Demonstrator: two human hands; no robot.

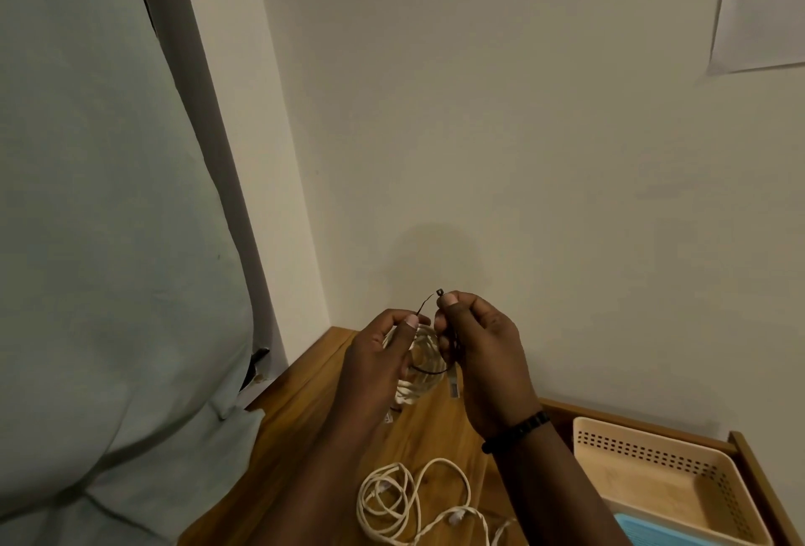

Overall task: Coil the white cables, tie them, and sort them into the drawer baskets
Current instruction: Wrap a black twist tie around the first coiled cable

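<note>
My left hand point(383, 354) grips a coiled white cable point(420, 371), held up above the wooden top. A thin black tie point(424, 306) loops around the coil. The thumb and finger of my left hand pinch the tie's tail. My right hand point(475, 349) pinches the tie's head end near its small black lock. A second white cable point(405, 502) lies loose and tangled on the wood in front of me, with its plugs showing.
The wooden top point(305, 436) meets the wall corner. At the right, an open drawer holds a beige perforated basket point(653, 467) and a blue basket point(644, 530) at the frame's bottom. A pale green cloth point(96, 240) fills the left. A paper sheet point(762, 5) hangs on the wall.
</note>
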